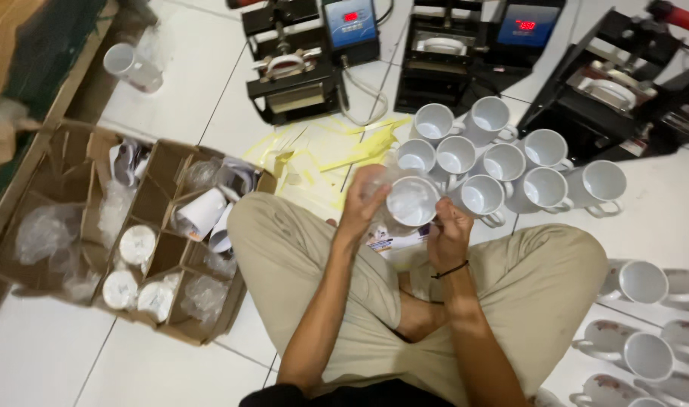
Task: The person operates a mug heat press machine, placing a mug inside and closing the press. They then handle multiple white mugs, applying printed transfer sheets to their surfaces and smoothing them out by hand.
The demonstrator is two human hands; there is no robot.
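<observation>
Person sits cross-legged on the tiled floor [42, 354], both hands raised over the lap.

Left hand [365, 202]: grip clamped round the side of a white mug [411, 201], mouth facing the camera, held above the knees. Thin clear plastic wrap [380, 179] clings round the mug under that hand.

Right hand [448, 234]: fingers pinched together at the mug's lower rim, on the wrap or the handle side, can't tell which. Black band on that wrist.

My read: unwrapping. To do it well, keep the left hand firm on the body, not the rim, peel the film away from the mug with the right, and hold it low over the lap so a slip costs nothing.

Just beyond the hands: cluster of bare white mugs [503, 162] standing upright, touching each other. More mugs [646, 354] lie on their sides at right.

Left: divided carton [163, 177], some cells with wrapped mugs, some with loose film.

Far: three mug presses [299, 75] in a row, displays lit, yellow tape scraps [337, 147] in front.
</observation>
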